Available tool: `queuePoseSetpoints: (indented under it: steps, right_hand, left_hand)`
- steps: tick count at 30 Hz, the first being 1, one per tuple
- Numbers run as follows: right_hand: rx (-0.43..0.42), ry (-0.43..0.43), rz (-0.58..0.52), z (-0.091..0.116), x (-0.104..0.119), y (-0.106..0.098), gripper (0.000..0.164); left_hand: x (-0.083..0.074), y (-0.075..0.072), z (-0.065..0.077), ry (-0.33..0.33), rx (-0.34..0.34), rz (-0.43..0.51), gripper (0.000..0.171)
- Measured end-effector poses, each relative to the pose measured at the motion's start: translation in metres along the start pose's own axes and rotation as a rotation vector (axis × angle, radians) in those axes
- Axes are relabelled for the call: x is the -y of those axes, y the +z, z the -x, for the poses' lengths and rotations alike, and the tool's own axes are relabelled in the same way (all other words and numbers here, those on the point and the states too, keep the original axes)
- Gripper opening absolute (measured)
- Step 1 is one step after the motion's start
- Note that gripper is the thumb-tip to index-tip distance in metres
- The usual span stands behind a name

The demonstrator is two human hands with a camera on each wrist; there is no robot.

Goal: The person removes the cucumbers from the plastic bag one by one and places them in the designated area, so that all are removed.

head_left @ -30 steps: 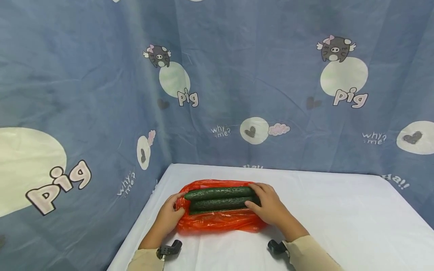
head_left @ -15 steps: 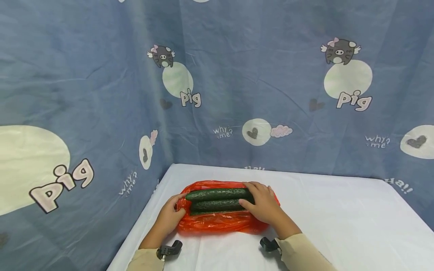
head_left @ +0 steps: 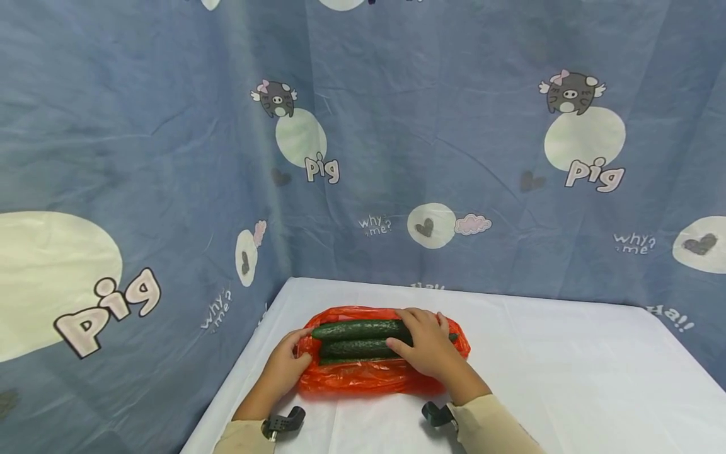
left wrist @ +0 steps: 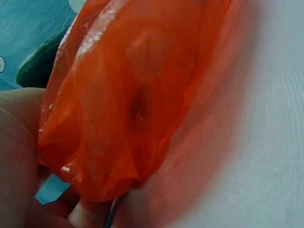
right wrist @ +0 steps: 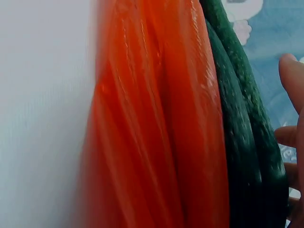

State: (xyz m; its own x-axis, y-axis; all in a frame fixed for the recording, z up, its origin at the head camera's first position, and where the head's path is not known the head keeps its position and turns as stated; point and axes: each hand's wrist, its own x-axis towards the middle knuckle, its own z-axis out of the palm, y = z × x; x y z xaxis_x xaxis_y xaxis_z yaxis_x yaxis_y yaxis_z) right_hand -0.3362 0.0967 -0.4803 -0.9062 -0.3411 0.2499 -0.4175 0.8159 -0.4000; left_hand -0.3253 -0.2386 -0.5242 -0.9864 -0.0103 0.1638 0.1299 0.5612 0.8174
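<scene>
Two dark green cucumbers [head_left: 357,330] lie side by side in an orange-red plastic bag [head_left: 368,378] on the white table. My left hand [head_left: 283,364] holds the bag's left end; in the left wrist view its fingers curl round the crumpled plastic [left wrist: 128,95], and one cucumber tip [left wrist: 40,64] shows behind. My right hand [head_left: 425,343] lies over the right part of the cucumbers, fingers spread. In the right wrist view the thumb [right wrist: 292,80] stands apart from the cucumbers [right wrist: 237,118]. The right hand hides part of them; a dark tip shows past it.
A white cloth covers the table [head_left: 556,359]. Behind and to the left hangs a blue curtain [head_left: 363,126] with printed pigs and lettering. Each wrist wears a small black camera, one at the left wrist [head_left: 286,421] and one at the right wrist [head_left: 438,415].
My right hand has slid left along the cucumbers, away from their right end, uncovering the bag's right side. The left hand keeps its place on the bag. The head view has shifted slightly.
</scene>
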Motion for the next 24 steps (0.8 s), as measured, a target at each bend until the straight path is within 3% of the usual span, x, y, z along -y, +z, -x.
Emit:
queuePoseSetpoints:
  steps: [24]
  right_hand:
    - [-0.005, -0.045, 0.008, -0.014, 0.023, 0.012, 0.076]
  left_hand:
    - [0.0, -0.003, 0.0, -0.004, 0.02, 0.025, 0.059]
